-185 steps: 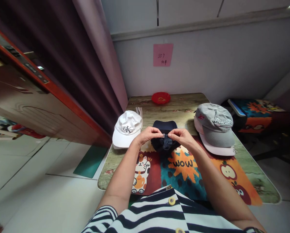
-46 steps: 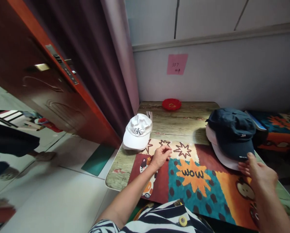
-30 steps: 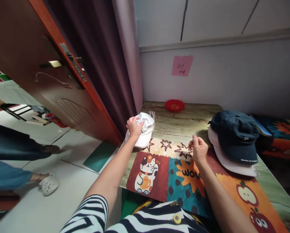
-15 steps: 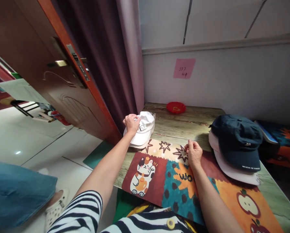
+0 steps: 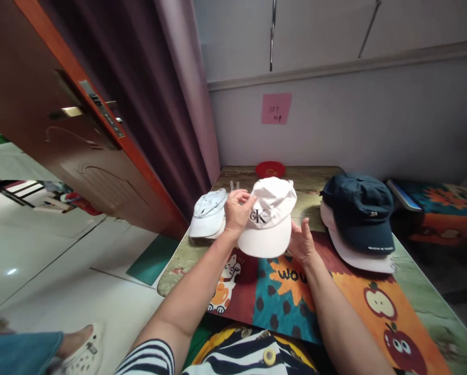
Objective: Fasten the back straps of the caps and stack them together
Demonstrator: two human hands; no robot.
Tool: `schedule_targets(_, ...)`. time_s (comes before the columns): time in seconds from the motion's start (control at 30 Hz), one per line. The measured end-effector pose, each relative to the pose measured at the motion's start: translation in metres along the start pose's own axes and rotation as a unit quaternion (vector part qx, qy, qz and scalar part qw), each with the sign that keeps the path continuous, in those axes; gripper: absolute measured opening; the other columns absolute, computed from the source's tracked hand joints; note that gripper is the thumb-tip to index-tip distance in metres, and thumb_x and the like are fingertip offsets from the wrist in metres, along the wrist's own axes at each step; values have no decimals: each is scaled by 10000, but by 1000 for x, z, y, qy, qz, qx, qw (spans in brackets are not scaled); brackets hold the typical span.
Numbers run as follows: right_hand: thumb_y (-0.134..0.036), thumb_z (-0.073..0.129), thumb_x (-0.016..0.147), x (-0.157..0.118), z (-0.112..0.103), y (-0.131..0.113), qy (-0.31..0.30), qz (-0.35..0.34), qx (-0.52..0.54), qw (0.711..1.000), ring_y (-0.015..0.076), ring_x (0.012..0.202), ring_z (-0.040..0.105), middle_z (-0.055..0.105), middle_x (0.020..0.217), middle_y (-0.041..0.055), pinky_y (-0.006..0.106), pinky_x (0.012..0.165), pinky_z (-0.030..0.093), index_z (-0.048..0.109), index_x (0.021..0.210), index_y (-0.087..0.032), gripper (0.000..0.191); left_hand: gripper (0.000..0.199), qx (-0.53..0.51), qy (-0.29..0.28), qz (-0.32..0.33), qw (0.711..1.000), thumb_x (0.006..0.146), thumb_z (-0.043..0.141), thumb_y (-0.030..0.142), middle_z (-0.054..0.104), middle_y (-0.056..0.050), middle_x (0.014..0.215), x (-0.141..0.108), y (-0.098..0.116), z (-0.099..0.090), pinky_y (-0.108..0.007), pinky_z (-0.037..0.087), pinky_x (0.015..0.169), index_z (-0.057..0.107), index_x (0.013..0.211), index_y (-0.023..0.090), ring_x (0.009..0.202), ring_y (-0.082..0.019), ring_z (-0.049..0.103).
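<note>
A white baseball cap (image 5: 270,211) with black "CK" letters is raised over the table, its brim facing me. My left hand (image 5: 238,212) grips its left side, thumb and fingers on the crown. Close to the cap's right edge is my right hand (image 5: 302,240), thumb spread upward. Its fingers are partly hidden behind the cap, so I cannot tell whether they touch it. Another cap, pale with a grey-blue crown (image 5: 210,205), sits at the table's left edge. On the right, a navy cap (image 5: 360,211) is stacked over a pale pink cap (image 5: 331,229).
A colourful mat (image 5: 268,302) with cartoon prints covers the front of the wooden-patterned table (image 5: 179,265). A red dish-like item (image 5: 270,169) lies at the back. A pink note (image 5: 276,108) is on the wall. At left are an open door (image 5: 100,172) and a person's shoe (image 5: 85,354).
My left hand has brought the white CK cap rightward from the table's left edge, uncovering the grey-blue cap there. My right hand has opened and come beside the cap. The view has shifted right.
</note>
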State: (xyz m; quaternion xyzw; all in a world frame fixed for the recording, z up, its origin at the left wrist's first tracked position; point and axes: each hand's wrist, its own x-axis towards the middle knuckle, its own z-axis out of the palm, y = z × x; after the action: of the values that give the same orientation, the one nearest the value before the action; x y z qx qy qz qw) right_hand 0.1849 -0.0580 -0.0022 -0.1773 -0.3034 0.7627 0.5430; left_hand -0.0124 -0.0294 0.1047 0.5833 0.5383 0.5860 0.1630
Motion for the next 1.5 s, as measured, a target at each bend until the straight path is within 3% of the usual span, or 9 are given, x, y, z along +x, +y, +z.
schedule_targets(0.17, -717, 536, 857, -3, -9, -2, 18, 1, 4, 1000, 360, 1305, 584, 722, 1274, 80, 605, 1151, 368, 685, 1240, -257, 616, 174, -31, -74, -67, 994, 760, 757, 310, 678, -104, 1046, -54, -19, 23, -329, 527, 838, 702, 659, 180, 956, -213, 660)
schedule_targets(0.33, -686, 470, 898, -3, -21, -2, 20, 7, -6, 1000, 335, 1306, 586, 734, 1246, 88, 611, 1152, 361, 689, 1249, -239, 609, 409, -121, -110, -211, 964, 814, 694, 570, 664, -126, 1240, -62, -42, 17, -330, 511, 888, 726, 955, 188, 1129, -255, 630)
schedule_targets(0.4, -697, 435, 910, -6, -19, -2, 26, 1, 1, 1000, 320, 1313, 583, 732, 1252, 79, 593, 1156, 363, 693, 1243, -246, 618, 531, -172, -146, -348, 910, 863, 589, 660, 704, -139, 1184, -60, -50, 15, -364, 514, 901, 698, 1062, 180, 1117, -275, 650)
schedule_targets(0.47, -704, 421, 914, -9, -16, -2, 33, -1, 8, 999, 312, 1312, 585, 735, 1246, 69, 576, 1157, 369, 706, 1218, -252, 615, 634, -257, -232, -456, 820, 894, 482, 714, 740, -162, 1091, -58, -56, 13, -406, 527, 891, 691, 1099, 152, 1062, -303, 686)
schedule_targets(0.57, -701, 422, 914, -12, -11, -2, 36, 1, 14, 999, 305, 1298, 598, 749, 1215, 57, 558, 1158, 377, 724, 1178, -259, 597, 685, -405, -338, -483, 699, 912, 437, 707, 765, -172, 1028, -57, -58, 10, -449, 518, 951, 689, 1157, 119, 1053, -329, 709)
schedule_targets(0.63, -686, 443, 907, -13, -10, -2, 36, 3, 19, 999, 305, 1284, 609, 760, 1190, 51, 553, 1158, 380, 732, 1158, -260, 573, 666, -477, -349, -455, 666, 909, 478, 669, 768, -171, 1052, -56, -56, 6, -469, 497, 1001, 672, 1213, 109, 1084, -339, 706)
schedule_targets(1.13, -480, 575, 822, -9, -14, 6, 57, 54, 108, 991, 316, 1207, 662, 795, 1070, 45, 521, 1135, 432, 747, 1046, -229, 378, 613, -582, -218, -388, 681, 881, 597, 521, 751, -141, 1172, -60, -31, -3, -506, 438, 1111, 607, 1351, 128, 1193, -353, 663)
schedule_targets(1.4, -313, 614, 691, -4, -20, -13, 91, 22, 84, 992, 338, 1001, 736, 804, 916, 46, 553, 1000, 537, 748, 941, -201, 305, 332, -441, -158, -540, 700, 981, 502, 370, 746, -87, 751, -8, -31, -9, -353, 582, 789, 668, 1074, 98, 714, -211, 728)
schedule_targets(1.5, -256, 691, 685, 0, -22, -18, 127, -55, 18, 990, 260, 850, 752, 794, 860, -1, 458, 930, 586, 737, 938, -227, 258, 167, -416, -132, -506, 744, 927, 552, 213, 728, -72, 737, 14, -17, -5, -319, 568, 756, 665, 979, 102, 667, -173, 694)
